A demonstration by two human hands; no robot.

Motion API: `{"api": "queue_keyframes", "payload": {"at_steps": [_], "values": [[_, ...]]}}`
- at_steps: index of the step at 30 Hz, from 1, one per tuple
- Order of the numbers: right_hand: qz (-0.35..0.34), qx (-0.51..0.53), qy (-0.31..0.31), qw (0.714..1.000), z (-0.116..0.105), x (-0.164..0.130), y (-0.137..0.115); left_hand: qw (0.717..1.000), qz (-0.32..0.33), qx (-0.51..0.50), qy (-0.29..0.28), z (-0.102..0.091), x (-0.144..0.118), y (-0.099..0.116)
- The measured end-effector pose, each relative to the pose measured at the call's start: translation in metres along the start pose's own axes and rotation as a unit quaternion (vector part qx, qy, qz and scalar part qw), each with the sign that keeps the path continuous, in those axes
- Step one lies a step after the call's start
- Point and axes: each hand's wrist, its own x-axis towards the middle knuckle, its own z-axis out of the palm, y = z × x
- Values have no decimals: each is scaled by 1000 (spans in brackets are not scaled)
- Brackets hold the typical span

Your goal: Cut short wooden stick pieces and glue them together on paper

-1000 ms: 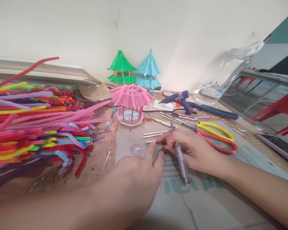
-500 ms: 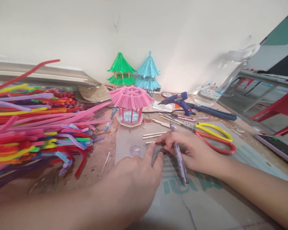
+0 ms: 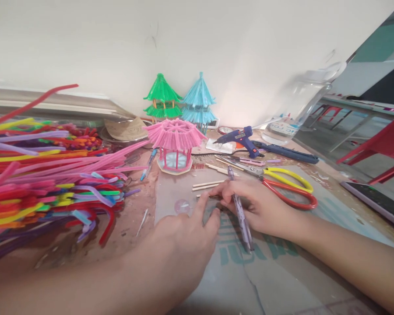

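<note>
My left hand [image 3: 187, 240] reaches in low over the clear sheet, index finger stretched out and thumb apart. Its index tip touches a thin wooden stick [image 3: 198, 196], most of which the fingers hide. In my right hand [image 3: 249, 201] a purple patterned pen [image 3: 241, 214] is held slanting, its lower end toward me. The right fingertips meet the left index finger at that same stick. Just beyond them lie more wooden sticks [image 3: 206, 185]. A pink pavilion model [image 3: 175, 144] with a roof of fuzzy stems stands behind my hands.
Colourful pipe cleaners [image 3: 52, 175] heap up at left. Scissors [image 3: 289, 186] with red and yellow handles lie right of my hand, below a blue glue gun [image 3: 239, 140]. Green [image 3: 162, 98] and blue [image 3: 200, 103] models stand by the wall. A clear jug [image 3: 292, 109] and phone [image 3: 374, 201] are at right.
The whole view has shifted slightly, so things sit a little further left. Both hands keep nearly the same pose at the stick, and the pen stays in my right hand.
</note>
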Motion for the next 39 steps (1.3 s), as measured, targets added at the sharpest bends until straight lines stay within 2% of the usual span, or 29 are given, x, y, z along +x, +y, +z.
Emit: {"api": "queue_keyframes", "payload": {"at_steps": [4, 7, 12, 15, 18, 23, 29, 39], "values": [[3, 3, -11, 1000, -1, -1, 0, 1000, -3, 0, 19, 3, 1, -1], [-5, 4, -12, 1000, 0, -1, -1, 1000, 7, -5, 5, 2, 3, -1], [28, 16, 65, 997, -2, 0, -3, 1000, -4, 15, -3, 0, 4, -1], [41, 60, 70, 995, -5, -1, -3, 1000, -11, 21, -5, 3, 4, -1], [42, 57, 65, 995, -7, -2, -6, 1000, 4, 23, 7, 6, 4, -1], [56, 61, 106, 991, 1, 2, -9, 998, 26, 44, 22, 4, 4, -2], [78, 73, 98, 989, 4, 6, -5, 998, 0, 60, -12, 2, 4, -1], [142, 101, 74, 982, 6, 6, -2, 998, -5, 57, 7, 0, 5, -4]]}}
